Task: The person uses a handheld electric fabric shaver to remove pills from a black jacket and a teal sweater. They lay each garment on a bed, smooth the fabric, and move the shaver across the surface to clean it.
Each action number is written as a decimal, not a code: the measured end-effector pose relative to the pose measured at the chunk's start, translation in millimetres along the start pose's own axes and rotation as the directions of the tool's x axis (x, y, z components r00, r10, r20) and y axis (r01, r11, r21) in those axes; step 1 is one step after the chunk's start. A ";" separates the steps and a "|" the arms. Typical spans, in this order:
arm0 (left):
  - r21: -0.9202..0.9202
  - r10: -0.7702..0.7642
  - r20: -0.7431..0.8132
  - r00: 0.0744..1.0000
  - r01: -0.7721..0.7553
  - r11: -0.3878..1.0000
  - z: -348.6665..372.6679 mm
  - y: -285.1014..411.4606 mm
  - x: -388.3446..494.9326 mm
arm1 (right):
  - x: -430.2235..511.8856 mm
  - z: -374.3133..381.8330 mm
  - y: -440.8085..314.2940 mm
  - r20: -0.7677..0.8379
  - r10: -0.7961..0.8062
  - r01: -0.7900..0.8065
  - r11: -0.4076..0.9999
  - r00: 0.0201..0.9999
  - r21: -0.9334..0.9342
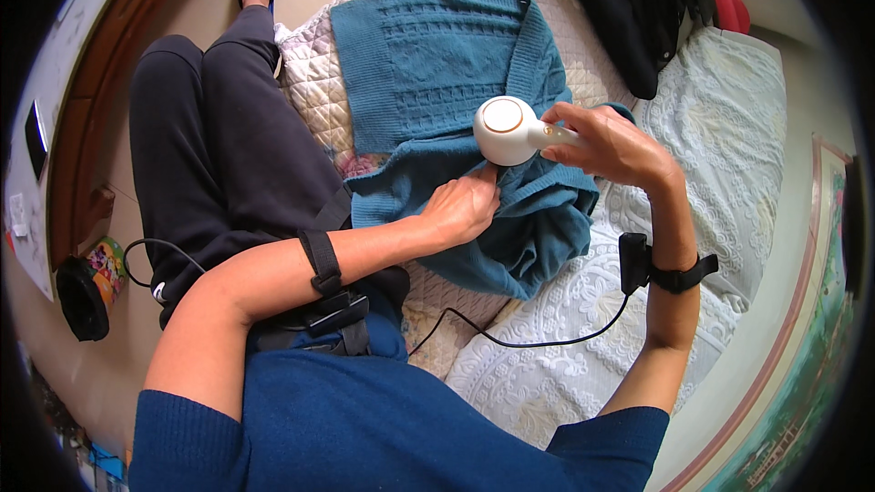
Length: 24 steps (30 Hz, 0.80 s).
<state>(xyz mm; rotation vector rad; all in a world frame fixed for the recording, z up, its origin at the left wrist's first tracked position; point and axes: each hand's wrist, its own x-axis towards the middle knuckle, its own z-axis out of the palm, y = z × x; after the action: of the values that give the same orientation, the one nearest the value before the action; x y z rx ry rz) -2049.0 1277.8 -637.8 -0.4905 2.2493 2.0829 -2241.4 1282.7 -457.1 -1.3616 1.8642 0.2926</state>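
A teal knitted cardigan (451,61) lies partly spread and partly bunched before me, with ribbed bands and cable patterns. My right hand (608,147) grips the handle of a white fabric shaver (504,130). The shaver's round head, with a gold-coloured ring on top, is over the knit; its underside is hidden. Just below the head my left hand (465,201) has its fingers curled at the bunched cloth. Its fingertips are largely hidden near the shaver head, and it appears to hold a fold of the cardigan.
A quilted cover (311,75) lies under the cardigan, with a white lace-patterned cover (724,102) on the right. A dark garment (615,7) hangs at the upper right. From my right wrist strap, a black cable (533,344) runs across the seat. Beside my legs stands a bin (82,297).
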 end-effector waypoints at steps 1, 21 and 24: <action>-0.007 -0.011 0.000 1.000 0.011 1.000 1.3 -0.9 0.6 | -2.2 2.4 -0.6 -0.024 -0.028 0.029 0.999 0.999 0.026; -0.316 -0.308 0.195 0.931 0.357 0.879 0.2 12.5 -19.4 | -19.7 31.5 -6.7 -0.092 -0.005 0.017 0.992 0.996 0.128; -0.312 -0.248 0.117 0.962 0.272 0.910 6.3 8.6 -20.6 | -22.1 36.9 -10.1 -0.091 -0.025 0.035 0.992 0.996 0.121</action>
<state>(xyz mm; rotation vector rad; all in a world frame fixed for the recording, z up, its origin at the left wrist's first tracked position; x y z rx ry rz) -2032.8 1288.6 -625.2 -0.6733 1.6918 2.2886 -2213.1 1316.1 -463.3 -1.3367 1.9002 0.1017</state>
